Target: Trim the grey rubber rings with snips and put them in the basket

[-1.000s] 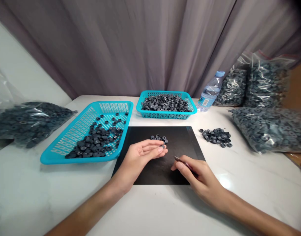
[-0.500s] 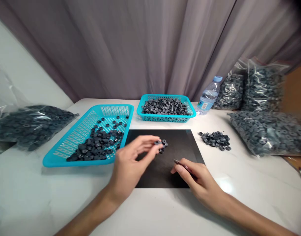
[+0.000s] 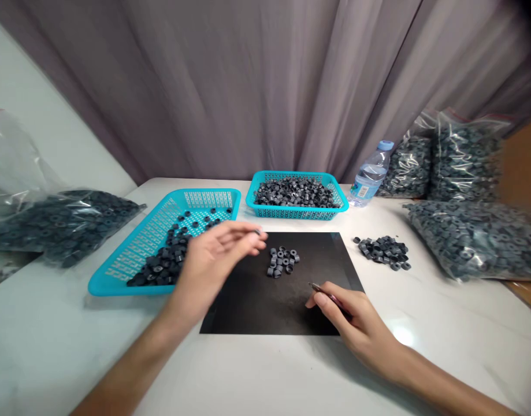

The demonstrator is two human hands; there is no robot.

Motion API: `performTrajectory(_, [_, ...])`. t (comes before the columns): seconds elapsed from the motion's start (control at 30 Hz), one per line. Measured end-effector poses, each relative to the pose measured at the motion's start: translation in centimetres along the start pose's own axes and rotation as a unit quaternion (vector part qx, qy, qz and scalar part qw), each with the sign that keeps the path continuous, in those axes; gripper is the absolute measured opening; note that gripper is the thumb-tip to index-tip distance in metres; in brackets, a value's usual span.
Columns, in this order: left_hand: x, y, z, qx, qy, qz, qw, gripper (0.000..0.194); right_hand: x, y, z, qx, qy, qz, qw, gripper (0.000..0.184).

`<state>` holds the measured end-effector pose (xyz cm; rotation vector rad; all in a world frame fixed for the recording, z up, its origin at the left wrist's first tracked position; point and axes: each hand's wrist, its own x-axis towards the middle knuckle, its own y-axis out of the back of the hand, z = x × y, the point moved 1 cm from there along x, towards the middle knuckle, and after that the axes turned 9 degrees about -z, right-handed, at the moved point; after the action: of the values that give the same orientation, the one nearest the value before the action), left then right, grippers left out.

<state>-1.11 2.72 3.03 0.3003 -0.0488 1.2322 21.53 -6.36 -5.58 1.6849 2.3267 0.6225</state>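
Note:
My left hand (image 3: 217, 254) is raised over the left side of the black mat (image 3: 243, 312), beside the large basket's right edge. Its thumb and fingertips pinch a small dark grey ring (image 3: 257, 232), mostly hidden by the fingers. Several more grey rings (image 3: 282, 261) lie in a loose cluster in the middle of the mat. My right hand (image 3: 347, 315) rests at the mat's lower right, its fingers closed round a slim, dark pointed tool (image 3: 330, 294). The tool's tip points up and left, apart from the rings.
At left stands a large blue basket (image 3: 118, 271) of rings; a smaller full blue basket (image 3: 297, 214) is behind the mat. A loose ring pile (image 3: 383, 251) lies at right. A water bottle (image 3: 370, 173) and ring-filled plastic bags (image 3: 477, 237) stand beyond; another bag (image 3: 74, 222) lies far left.
My left hand has moved left and up from the ring cluster, which now shows in full. My right hand has stayed nearly still with the tool. The view has shifted slightly.

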Motion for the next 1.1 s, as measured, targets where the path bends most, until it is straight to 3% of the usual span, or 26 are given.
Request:
performTrajectory(0.1, [-1.3, -2.9, -0.9, -0.071, 0.074, -0.118, 0.988, 0.019, 0.0, 0.0, 0.0, 0.007, 0.002, 0.008, 1.0, 0.039])
performTrajectory(0.2, [-2.1, -4.4, -1.7, -0.1, 0.091, -0.162, 0.978, 0.023, 0.0, 0.2, -0.1, 0.019, 0.004, 0.014, 1.0, 0.038])
performTrajectory(0.37, [-2.4, -4.7, -2.4, -0.097, 0.095, -0.152, 0.979, 0.017, 0.1, 0.4, -0.3, 0.036, 0.005, 0.023, 0.999, 0.038])
performTrajectory(0.57, [-2.4, -4.6, -1.8, -0.125, 0.099, -0.157, 0.975, 0.023, 0.1, 0.4, -0.4, 0.033, 0.006, 0.045, 0.998, 0.036])
performTrajectory(0.77, [-2.4, -4.6, -1.6, -0.113, 0.085, -0.14, 0.98, 0.016, 0.0, 0.6, -0.6, 0.013, 0.001, 0.06, 0.998, 0.037])
performTrajectory(1.1, [-2.2, -4.4, -1.0, -0.127, 0.078, -0.145, 0.978, 0.023, -0.2, 0.8, -0.5, 0.01, 0.029, 0.066, 0.997, 0.039])
